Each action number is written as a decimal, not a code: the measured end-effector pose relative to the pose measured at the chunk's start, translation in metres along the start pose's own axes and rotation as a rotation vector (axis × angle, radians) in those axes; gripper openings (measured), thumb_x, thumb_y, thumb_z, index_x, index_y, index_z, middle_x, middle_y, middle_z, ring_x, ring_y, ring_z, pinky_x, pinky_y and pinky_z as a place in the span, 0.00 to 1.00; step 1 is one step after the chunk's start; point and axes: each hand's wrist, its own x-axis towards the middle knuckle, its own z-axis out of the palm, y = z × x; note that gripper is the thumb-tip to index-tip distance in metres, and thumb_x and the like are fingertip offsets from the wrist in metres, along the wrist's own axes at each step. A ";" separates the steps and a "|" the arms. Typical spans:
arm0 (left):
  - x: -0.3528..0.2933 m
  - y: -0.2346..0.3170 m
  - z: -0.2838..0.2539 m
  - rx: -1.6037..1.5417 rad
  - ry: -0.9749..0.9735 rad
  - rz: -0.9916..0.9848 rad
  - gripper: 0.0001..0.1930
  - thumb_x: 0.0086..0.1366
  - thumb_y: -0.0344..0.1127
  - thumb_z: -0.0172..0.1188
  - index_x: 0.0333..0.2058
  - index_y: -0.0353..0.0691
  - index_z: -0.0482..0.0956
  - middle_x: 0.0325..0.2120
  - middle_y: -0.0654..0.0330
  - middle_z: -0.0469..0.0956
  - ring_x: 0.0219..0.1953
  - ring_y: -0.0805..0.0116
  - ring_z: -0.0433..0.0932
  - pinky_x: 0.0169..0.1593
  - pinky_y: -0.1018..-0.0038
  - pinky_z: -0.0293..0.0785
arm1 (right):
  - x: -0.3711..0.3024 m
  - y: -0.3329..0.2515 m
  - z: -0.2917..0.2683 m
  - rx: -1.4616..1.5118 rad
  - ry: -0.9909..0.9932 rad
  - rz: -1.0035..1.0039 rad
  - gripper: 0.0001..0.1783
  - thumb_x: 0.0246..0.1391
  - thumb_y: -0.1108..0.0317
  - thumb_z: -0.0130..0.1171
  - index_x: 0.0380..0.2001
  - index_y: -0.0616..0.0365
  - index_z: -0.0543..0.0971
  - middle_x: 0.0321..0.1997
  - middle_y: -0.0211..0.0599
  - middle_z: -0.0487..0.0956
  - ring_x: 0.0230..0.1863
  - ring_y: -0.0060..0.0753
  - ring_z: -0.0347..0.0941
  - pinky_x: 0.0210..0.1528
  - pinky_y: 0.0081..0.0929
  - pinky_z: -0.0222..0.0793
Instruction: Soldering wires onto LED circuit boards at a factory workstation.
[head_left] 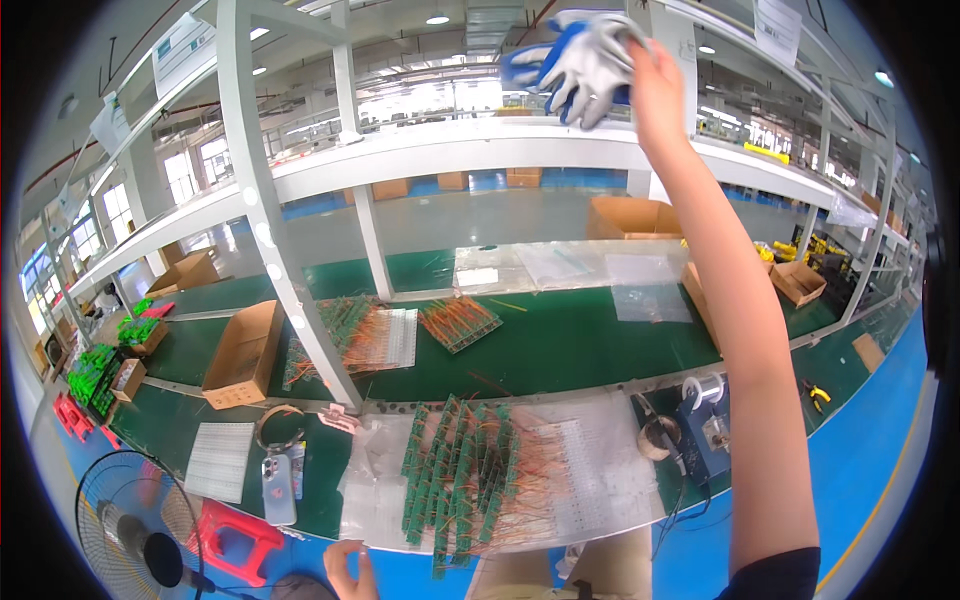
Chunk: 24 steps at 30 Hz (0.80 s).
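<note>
Raised high at the upper edge, my right hand (658, 95) grips a pair of work gloves (585, 75), white-grey with blue, hanging above the white shelf (480, 150). My left hand (350, 570) is low at the bench's front edge, partly cut off by the frame; its visible fingers are apart with nothing in them. Just beyond it, stacked green circuit board strips (455, 475) with thin orange wires (540, 465) lie across clear plastic sheeting (370, 500) and a white perforated sheet (600, 480).
A phone (279, 488), tape roll (280, 428) and white sheet (220, 460) lie left. A soldering unit (705, 440), solder spool (703, 388) and yellow pliers (817, 396) stand right. Behind are a cardboard box (243, 352), more boards (460, 323) and a shelf post (285, 250). A fan (140, 530) is lower left.
</note>
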 end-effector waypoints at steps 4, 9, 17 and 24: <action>0.018 0.064 0.035 -0.451 -0.188 -0.068 0.13 0.52 0.34 0.59 0.36 0.34 0.75 0.37 0.53 0.75 0.45 0.60 0.71 0.54 0.65 0.61 | -0.081 -0.059 -0.045 0.192 -0.130 0.368 0.20 0.60 0.61 0.42 0.47 0.65 0.71 0.42 0.36 0.75 0.43 0.25 0.69 0.47 0.22 0.63; 0.022 0.150 0.140 -1.543 -1.007 -0.352 0.62 0.43 0.68 0.64 0.64 0.63 0.26 0.65 0.47 0.40 0.63 0.41 0.52 0.62 0.48 0.52 | -0.213 -0.105 -0.087 0.350 -0.610 0.782 0.14 0.61 0.65 0.43 0.42 0.63 0.73 0.35 0.28 0.76 0.38 0.16 0.69 0.42 0.16 0.64; 0.076 0.119 0.204 -1.154 -0.446 -0.529 0.24 0.67 0.45 0.46 0.59 0.43 0.58 0.57 0.51 0.61 0.59 0.60 0.62 0.60 0.61 0.58 | -0.310 -0.040 -0.167 -0.028 -0.265 0.797 0.14 0.61 0.68 0.40 0.45 0.65 0.71 0.39 0.32 0.74 0.40 0.19 0.68 0.45 0.18 0.63; 0.026 0.149 0.186 -0.494 -0.808 0.272 0.48 0.41 0.35 0.73 0.60 0.39 0.55 0.56 0.51 0.63 0.59 0.59 0.62 0.61 0.67 0.57 | -0.366 -0.072 -0.212 0.167 -0.216 1.037 0.20 0.60 0.67 0.41 0.51 0.67 0.69 0.48 0.40 0.73 0.49 0.30 0.68 0.54 0.25 0.62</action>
